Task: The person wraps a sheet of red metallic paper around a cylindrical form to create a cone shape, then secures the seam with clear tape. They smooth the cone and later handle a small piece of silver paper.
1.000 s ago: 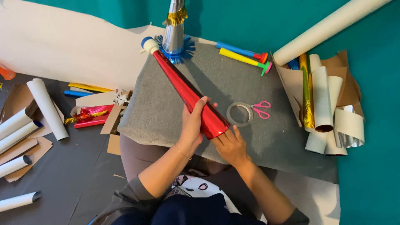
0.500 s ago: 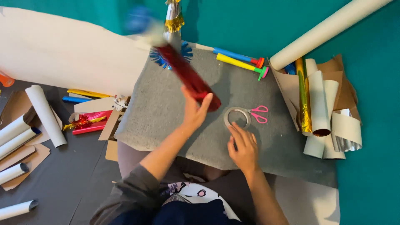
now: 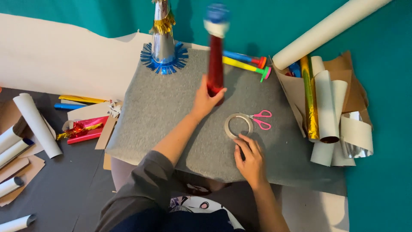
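Observation:
My left hand (image 3: 207, 99) grips the wide end of a shiny red paper cone (image 3: 215, 60), which stands nearly upright above the grey mat (image 3: 163, 116) with its white and blue tip blurred at the top. My right hand (image 3: 250, 160) rests on the mat with its fingers touching the near edge of a roll of clear tape (image 3: 238, 125). Pink-handled scissors (image 3: 260, 119) lie just right of the tape. A silver cone hat (image 3: 163, 34) with a blue fringe and gold tinsel stands at the mat's far edge.
Blue and yellow party horns (image 3: 244, 63) lie at the mat's far right. Rolls of white, brown and gold paper (image 3: 328, 107) pile up on the right. A long white tube (image 3: 326, 32) lies beyond them. White rolls (image 3: 36, 124) and red foil scraps (image 3: 83, 129) lie left.
My left hand has lifted the red cone from lying flat on the mat to nearly upright. My right hand let go of the cone and moved to the tape roll.

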